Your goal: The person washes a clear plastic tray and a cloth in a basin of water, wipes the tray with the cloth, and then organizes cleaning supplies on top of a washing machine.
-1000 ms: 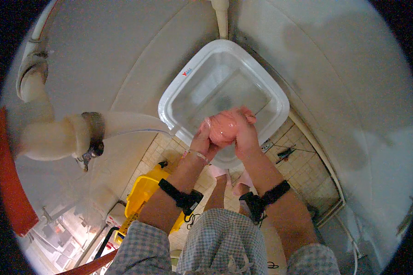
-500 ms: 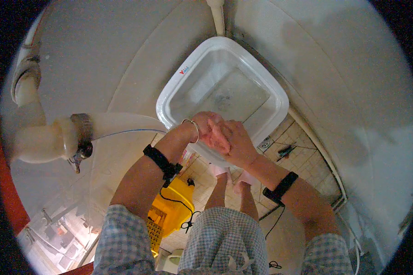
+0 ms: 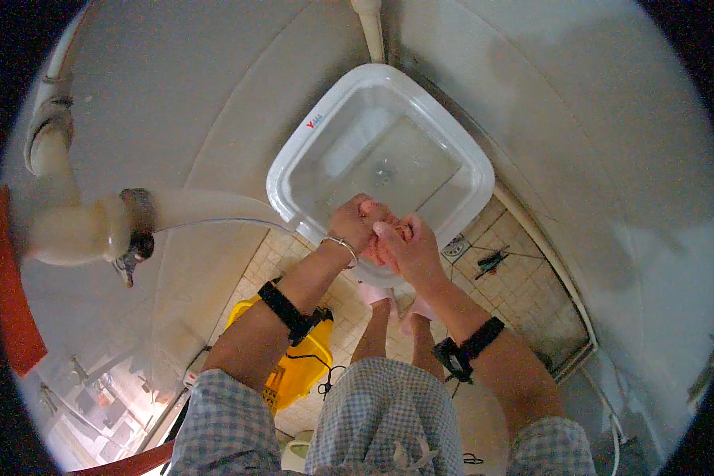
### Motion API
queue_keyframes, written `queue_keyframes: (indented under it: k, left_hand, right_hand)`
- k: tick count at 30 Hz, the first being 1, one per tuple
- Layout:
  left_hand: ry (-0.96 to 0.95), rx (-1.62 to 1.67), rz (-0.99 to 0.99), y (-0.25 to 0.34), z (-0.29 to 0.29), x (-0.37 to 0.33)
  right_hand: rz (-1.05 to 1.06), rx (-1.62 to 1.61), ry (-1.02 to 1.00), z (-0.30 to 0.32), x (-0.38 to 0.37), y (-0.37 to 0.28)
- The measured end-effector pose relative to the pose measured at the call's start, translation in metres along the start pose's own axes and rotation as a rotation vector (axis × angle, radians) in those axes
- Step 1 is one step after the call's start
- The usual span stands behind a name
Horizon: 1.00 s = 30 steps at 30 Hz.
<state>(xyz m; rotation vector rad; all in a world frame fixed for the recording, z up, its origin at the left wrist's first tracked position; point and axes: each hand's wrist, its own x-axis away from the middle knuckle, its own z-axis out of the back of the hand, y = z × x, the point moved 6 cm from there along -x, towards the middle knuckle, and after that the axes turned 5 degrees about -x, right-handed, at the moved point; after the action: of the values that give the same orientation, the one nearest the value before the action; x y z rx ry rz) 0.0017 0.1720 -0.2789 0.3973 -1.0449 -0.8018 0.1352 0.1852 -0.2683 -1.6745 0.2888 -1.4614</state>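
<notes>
Over the near rim of a white basin (image 3: 484, 186), my two hands are together around a crumpled pink cloth (image 3: 385, 252). My left hand (image 3: 349, 222), with a bangle at the wrist, is closed on one part of it. Fingers of my right hand (image 3: 417, 247) are closed on the other part, its thumb on top. Cloth bunches and hangs a little between the hands; much of it is hidden by them. Inside the basin lies clear water (image 3: 404, 163) with a few bubbles. Black straps circle both forearms.
A yellow plastic container (image 3: 305, 369) stands on the tiled floor at left. To the left, a pale pipe (image 3: 79, 238) carries a small tap (image 3: 133, 262). A round floor drain (image 3: 454, 247) and a small dark object (image 3: 492, 262) lie right of the basin. Walls rise behind it.
Both hands have shifted and turned around the cloth, which is now more bunched up. The right hand's thumb now shows on top. The view has shifted slightly.
</notes>
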Motion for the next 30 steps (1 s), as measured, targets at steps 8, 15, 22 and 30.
queue_keyframes:
  k: [8,15,22,30]
  left_hand:
    - [-0.069,0.064,-0.118,0.007,0.003,0.001]
    - [-0.259,0.540,0.018,-0.002,0.005,0.005]
    - [-0.568,1.263,-0.242,0.030,0.017,0.028]
    - [-0.391,0.949,-0.069,0.018,0.014,0.000]
  right_hand:
    - [-0.109,-0.506,-0.749,-0.027,0.010,-0.037]
    - [-0.224,-0.325,-0.833,-0.033,-0.014,-0.001]
    - [-0.501,-1.119,-0.879,-0.042,0.031,-0.036]
    - [-0.453,-1.062,-0.843,-0.050,0.025,-0.017]
